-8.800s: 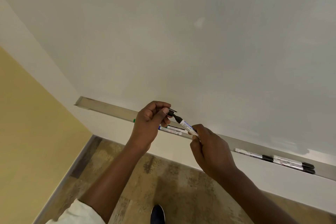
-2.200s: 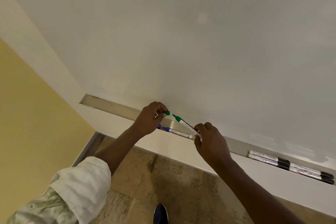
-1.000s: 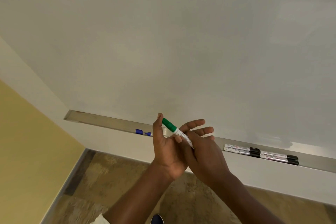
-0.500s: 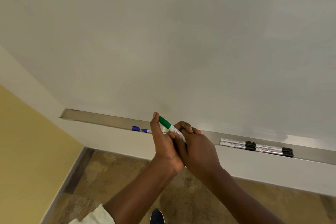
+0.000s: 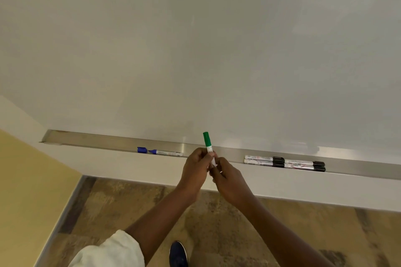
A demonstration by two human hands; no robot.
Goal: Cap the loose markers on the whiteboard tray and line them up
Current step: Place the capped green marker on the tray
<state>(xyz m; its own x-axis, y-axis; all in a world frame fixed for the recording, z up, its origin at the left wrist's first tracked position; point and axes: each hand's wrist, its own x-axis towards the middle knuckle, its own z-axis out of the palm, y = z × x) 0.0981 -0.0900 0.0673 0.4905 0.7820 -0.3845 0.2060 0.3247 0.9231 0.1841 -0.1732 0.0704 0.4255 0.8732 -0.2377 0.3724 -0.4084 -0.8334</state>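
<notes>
Both hands [image 5: 211,170] grip the capped green marker [image 5: 207,145] upright; black markers [image 5: 284,162] lie lengthwise rightward, nearer the right hand [image 5: 227,176].

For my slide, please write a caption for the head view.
Both hands hold upright capped green marker; uncapped blue marker waits on metal tray.

Both hands, left hand [image 5: 195,170] and right hand [image 5: 227,176], grip capped green marker [image 5: 207,144] upright; uncapped blue marker [image 5: 167,152] lies on tray [image 5: 97,139].
</notes>
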